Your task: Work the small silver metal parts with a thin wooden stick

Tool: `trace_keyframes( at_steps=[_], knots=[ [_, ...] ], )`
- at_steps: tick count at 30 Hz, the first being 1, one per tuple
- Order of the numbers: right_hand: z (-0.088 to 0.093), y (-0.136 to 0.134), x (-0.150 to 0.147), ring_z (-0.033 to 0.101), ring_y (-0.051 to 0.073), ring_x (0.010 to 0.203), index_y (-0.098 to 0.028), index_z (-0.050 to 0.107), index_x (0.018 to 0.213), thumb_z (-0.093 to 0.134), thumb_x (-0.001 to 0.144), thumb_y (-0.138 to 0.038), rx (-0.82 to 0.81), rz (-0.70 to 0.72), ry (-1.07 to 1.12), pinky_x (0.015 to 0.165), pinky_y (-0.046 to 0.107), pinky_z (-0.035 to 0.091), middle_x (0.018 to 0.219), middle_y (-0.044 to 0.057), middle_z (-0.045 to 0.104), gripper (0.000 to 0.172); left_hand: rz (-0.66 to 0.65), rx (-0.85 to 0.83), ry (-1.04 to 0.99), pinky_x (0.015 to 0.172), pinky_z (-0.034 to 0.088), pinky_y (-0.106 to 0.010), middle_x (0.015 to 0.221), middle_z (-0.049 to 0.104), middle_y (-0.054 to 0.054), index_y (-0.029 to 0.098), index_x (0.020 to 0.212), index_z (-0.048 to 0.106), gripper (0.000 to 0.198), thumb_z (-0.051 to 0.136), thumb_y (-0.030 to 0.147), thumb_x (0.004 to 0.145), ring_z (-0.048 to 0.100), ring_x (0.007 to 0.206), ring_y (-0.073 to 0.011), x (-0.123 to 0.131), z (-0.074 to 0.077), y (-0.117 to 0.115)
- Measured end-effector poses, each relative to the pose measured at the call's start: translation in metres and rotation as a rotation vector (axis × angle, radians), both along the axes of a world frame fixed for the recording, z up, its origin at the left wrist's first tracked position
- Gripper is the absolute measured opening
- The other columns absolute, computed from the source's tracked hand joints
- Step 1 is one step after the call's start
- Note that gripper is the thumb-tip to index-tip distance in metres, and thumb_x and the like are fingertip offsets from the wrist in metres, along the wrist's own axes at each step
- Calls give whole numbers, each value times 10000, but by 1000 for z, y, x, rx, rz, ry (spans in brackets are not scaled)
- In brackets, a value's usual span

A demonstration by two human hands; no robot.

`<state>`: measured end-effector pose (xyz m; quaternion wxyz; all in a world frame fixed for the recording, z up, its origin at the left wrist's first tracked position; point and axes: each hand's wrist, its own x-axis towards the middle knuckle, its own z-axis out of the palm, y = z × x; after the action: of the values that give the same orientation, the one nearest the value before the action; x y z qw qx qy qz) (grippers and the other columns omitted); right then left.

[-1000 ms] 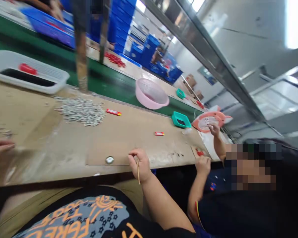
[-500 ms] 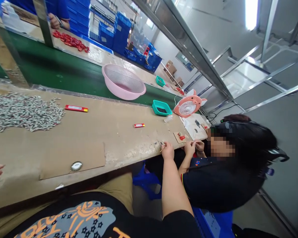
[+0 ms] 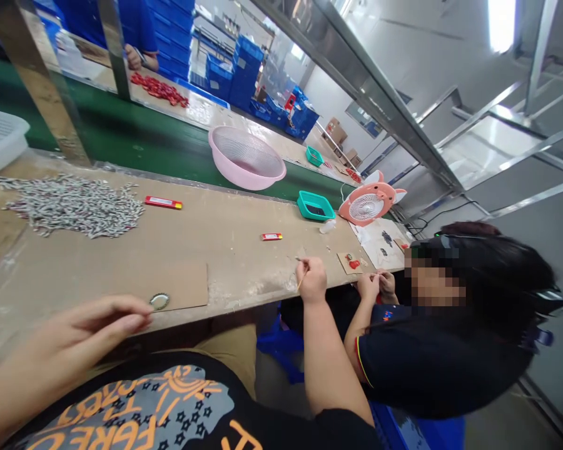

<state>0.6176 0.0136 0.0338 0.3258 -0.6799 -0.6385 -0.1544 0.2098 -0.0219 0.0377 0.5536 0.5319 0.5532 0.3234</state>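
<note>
My left hand (image 3: pixel 106 322) hovers at the table's near edge with its fingers apart and nothing visible between them. Just beyond its fingertips, a small round metal cap (image 3: pixel 159 302) lies on a flat cardboard sheet (image 3: pixel 182 284). My right hand (image 3: pixel 311 278) is closed on a thin stick (image 3: pixel 301 281) over the edge of the table, right of the sheet. On the left, a heap of short pale pieces (image 3: pixel 82 205) is spread on the table. Two red and yellow packets rest on the surface, one beside the heap (image 3: pixel 163 202) and one nearer the middle (image 3: pixel 271 237).
A pink basket (image 3: pixel 246 156) stands by the green belt (image 3: pixel 159 149). Farther right are a green tray (image 3: pixel 315 206), a pink fan (image 3: pixel 370 203) and a co-worker's hands (image 3: pixel 375 284). A white tub (image 3: pixel 0 140) is at far left, near a metal post (image 3: pixel 51 94).
My left hand has come in from the left edge to beside the round cap. My right hand has shifted slightly left. The view has turned a little left, bringing in the white tub.
</note>
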Motion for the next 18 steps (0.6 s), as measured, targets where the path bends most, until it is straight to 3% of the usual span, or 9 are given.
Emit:
trace_keyframes(
  at_steps=[2, 4, 7, 13, 18],
  knots=[
    [13, -7, -57, 556, 134, 761, -178, 607, 827, 524, 814, -199, -22, 176, -1, 724, 247, 448, 777, 31, 585, 86, -80, -35, -163, 855, 432, -277, 942, 683, -21, 236, 894, 668, 259, 691, 430, 724, 599, 917, -202, 30, 15, 1],
    [23, -15, -111, 561, 143, 788, -184, 593, 864, 523, 818, -174, -36, 420, 1, 749, 264, 454, 806, 33, 599, 84, -27, -125, -449, 859, 454, -294, 1004, 659, -18, 245, 979, 614, 271, 684, 375, 751, 602, 924, -182, 54, 22, 3],
    [28, -23, -164, 566, 154, 774, -183, 579, 852, 502, 828, -157, -37, 598, -47, 714, 275, 446, 795, 39, 611, 85, 96, -144, -714, 841, 474, -283, 967, 635, -11, 231, 997, 569, 280, 698, 282, 754, 594, 899, -147, 71, 20, 3],
    [21, -23, -202, 574, 172, 738, -199, 584, 830, 479, 863, -184, -94, 737, -125, 649, 292, 428, 745, 54, 608, 111, 239, -82, -860, 720, 485, -206, 772, 625, 9, 171, 837, 589, 154, 709, 194, 744, 591, 729, -98, 54, 10, -6],
    [22, -25, -223, 585, 180, 791, -218, 582, 870, 488, 875, -180, -98, 868, 48, 691, 312, 475, 783, 59, 618, 101, 300, -145, -996, 646, 501, -187, 742, 629, 6, 151, 811, 607, 141, 719, 144, 725, 588, 648, -84, 36, 10, -8]
  ],
)
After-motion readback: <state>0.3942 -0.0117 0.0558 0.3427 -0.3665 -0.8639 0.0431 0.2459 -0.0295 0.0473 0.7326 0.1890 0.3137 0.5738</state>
